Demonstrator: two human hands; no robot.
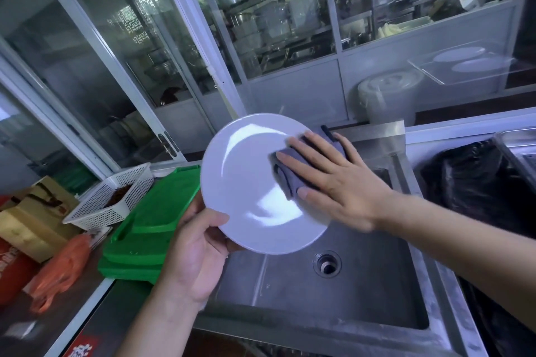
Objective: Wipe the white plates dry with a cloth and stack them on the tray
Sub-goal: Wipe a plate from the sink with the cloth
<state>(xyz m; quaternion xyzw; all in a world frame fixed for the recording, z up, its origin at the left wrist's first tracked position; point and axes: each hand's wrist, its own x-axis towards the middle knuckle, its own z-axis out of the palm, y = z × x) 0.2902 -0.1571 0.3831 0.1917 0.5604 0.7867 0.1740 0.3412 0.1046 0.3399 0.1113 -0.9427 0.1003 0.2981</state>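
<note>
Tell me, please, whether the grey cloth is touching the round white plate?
Touching: the head view shows the right hand pressing the folded grey cloth flat against the round white plate.

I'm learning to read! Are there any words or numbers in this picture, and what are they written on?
No word or number here can be read for sure.
Red sign at the bottom edge: white characters, cut off and blurred.
Red container on the left: white marks, too blurred.
Brown cardboard box: small red mark, too small.
White plate, grey cloth, green trays: no writing.
</note>
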